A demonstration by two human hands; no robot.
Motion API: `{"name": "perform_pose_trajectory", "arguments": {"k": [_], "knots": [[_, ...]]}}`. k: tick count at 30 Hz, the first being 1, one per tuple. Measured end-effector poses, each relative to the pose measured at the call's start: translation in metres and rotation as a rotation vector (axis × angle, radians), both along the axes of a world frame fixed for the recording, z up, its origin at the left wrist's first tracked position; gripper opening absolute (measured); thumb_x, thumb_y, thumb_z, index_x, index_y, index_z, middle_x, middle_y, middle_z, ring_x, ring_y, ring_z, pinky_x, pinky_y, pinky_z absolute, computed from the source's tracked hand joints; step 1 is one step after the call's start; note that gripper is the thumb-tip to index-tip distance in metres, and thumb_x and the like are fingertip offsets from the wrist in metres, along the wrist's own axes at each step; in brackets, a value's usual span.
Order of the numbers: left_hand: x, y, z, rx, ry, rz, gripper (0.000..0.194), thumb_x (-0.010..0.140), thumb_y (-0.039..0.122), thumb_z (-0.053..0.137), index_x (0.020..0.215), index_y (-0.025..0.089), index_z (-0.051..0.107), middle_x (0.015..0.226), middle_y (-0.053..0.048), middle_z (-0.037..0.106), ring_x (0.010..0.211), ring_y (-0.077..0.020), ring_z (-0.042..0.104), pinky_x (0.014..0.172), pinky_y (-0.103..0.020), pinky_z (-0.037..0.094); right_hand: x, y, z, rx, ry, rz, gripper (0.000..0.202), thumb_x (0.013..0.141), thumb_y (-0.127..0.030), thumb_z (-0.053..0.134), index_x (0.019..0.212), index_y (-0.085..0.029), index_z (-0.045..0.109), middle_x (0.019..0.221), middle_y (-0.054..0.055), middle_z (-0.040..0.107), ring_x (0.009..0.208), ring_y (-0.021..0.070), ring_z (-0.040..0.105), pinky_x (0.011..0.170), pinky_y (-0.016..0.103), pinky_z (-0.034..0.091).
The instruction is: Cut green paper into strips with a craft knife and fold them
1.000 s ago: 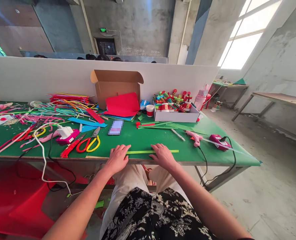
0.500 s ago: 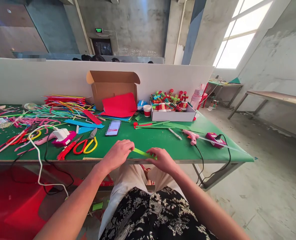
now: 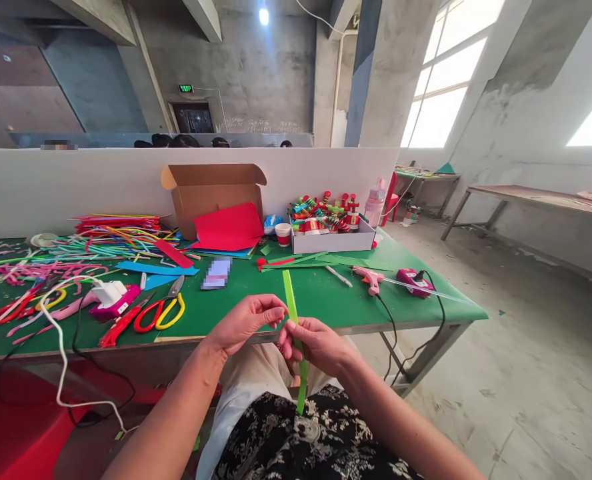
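Note:
A narrow light-green paper strip (image 3: 289, 293) stands nearly upright in front of me, its lower end hanging down toward my lap. My right hand (image 3: 316, 343) pinches it around the middle, thumb over the front. Beside its left edge is my left hand (image 3: 249, 323), fingers half curled and a little apart, the tips close to or touching the strip. Both hands are at the table's front edge. Behind them on the green table (image 3: 246, 283) lie a phone (image 3: 217, 273) and more dark-green strips (image 3: 321, 260).
Pliers (image 3: 169, 307) and a red-handled cutter (image 3: 119, 328) lie at left, near a power socket (image 3: 116, 300) and heaped pipe cleaners (image 3: 111, 233). Farther back stand a cardboard box (image 3: 211, 187), paper cup (image 3: 283, 233) and white box (image 3: 333, 241) of figures. A glue gun (image 3: 369, 279) lies right.
The green strip has turned from lying level between both hands to nearly upright. My right hand now grips its middle, and my left hand has come off its far end. The view has tilted up.

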State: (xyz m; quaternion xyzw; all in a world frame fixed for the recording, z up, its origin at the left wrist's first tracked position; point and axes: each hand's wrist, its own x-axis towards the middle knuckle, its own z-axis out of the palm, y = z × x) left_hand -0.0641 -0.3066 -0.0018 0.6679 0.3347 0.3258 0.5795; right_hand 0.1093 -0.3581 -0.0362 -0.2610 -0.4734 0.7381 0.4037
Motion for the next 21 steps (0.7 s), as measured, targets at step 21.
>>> {"name": "perform_pose_trajectory", "arguments": {"k": [21], "knots": [[-0.005, 0.000, -0.003, -0.056, -0.145, 0.035, 0.044, 0.065, 0.044, 0.083, 0.097, 0.016, 0.071, 0.077, -0.002, 0.068, 0.071, -0.0148, 0.059, 0.074, -0.031, 0.048, -0.011, -0.001, 0.005, 0.216, -0.186, -0.294, 0.053, 0.080, -0.071, 0.061, 0.076, -0.018, 0.060, 0.067, -0.001, 0.058, 0.057, 0.0096, 0.047, 0.059, 0.025, 0.038]]}}
